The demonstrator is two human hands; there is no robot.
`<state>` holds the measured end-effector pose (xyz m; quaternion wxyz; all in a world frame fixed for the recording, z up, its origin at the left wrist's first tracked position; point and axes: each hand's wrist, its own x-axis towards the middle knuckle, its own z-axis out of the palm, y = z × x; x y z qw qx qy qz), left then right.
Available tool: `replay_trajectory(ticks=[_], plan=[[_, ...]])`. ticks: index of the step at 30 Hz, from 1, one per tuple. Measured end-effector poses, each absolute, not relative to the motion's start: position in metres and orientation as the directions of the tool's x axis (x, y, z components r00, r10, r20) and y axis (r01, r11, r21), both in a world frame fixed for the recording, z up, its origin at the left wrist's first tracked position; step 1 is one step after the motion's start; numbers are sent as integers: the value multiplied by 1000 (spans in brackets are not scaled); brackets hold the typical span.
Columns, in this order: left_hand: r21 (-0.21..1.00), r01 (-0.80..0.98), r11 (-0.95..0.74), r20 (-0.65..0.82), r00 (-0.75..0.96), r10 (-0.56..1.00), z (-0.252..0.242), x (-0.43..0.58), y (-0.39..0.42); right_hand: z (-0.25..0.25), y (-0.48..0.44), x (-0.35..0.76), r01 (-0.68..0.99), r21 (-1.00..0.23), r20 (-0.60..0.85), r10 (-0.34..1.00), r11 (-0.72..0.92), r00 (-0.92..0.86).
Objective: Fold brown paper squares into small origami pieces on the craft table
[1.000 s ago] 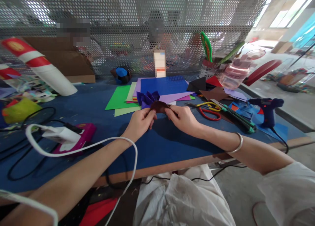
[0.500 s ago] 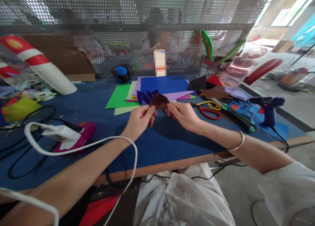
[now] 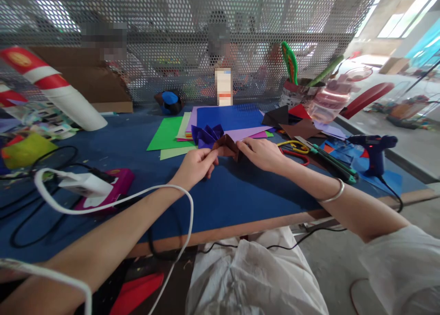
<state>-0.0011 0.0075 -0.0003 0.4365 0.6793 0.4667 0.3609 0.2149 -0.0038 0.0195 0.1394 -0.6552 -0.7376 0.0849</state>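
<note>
A piece of folded brown paper (image 3: 227,146) is between my hands, low over the blue table, with a standing crease in its middle. My left hand (image 3: 196,167) pinches its left end between thumb and bent fingers. At the paper's right end, my right hand (image 3: 264,154) has its fingertips closed on the edge; the thumb is mostly hidden. Right behind the brown paper sits a folded purple-blue paper piece (image 3: 207,134) with several points. Beyond it lies a stack of coloured sheets, a blue sheet (image 3: 228,117) on top and a green sheet (image 3: 168,134) at its left.
Scissors (image 3: 298,146), a green-handled cutter (image 3: 332,161) and a blue glue gun (image 3: 373,152) lie to the right. A pink bottle (image 3: 328,102) stands behind them. On the left are a magenta power strip (image 3: 112,191) and a white cable (image 3: 137,199) crossing my left forearm. Perforated metal sheeting (image 3: 154,31) rises behind.
The brown paper has gone from a rounded, flatter shape to one with a sharp upright fold. My right hand has shifted slightly and turned more palm-down; my left hand stays nearly in place.
</note>
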Motion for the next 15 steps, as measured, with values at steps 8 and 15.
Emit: replay_trajectory(ticks=[8,15], plan=[[906,353,-233,100,355,929,-1,-6,15,13,-1,216,918,-326,135,972,225,-190],[823,486,-293,79,413,907,4,-8,14,10,-4,209,786,-510,208,937,350,-281]])
